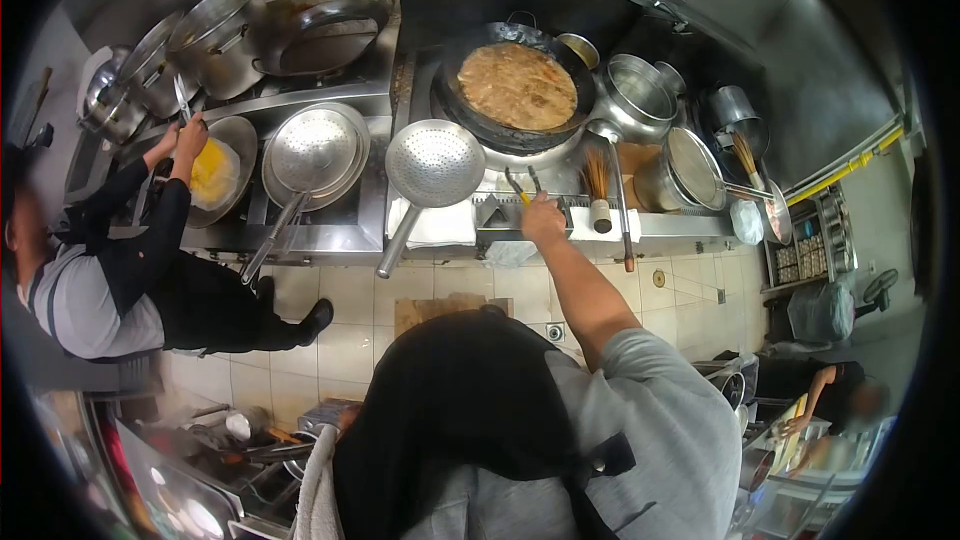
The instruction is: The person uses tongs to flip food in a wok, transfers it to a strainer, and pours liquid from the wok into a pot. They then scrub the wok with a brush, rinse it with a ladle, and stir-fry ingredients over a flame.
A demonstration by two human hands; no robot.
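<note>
My right hand (pixel 543 219) reaches forward to the front edge of the stove, its fingers closed on a pair of pliers (pixel 523 186) with dark ends and a bit of yellow. Just beyond it, a large black wok (pixel 478 133) holds bubbling brown liquid (pixel 518 86). To the left of the hand, a perforated strainer ladle (pixel 435 164) rests with its handle toward me. On the other side lie a bamboo wok brush (pixel 598 196) and a long-handled ladle (pixel 622 202). My left hand is out of sight.
At left, a co-worker (pixel 110 280) handles a utensil above a pan with yellow food (pixel 212 172). More strainers (pixel 313 148) lie between us. Pots and a mesh sieve (pixel 693 168) stand at right. Another person (pixel 825 395) works behind at lower right.
</note>
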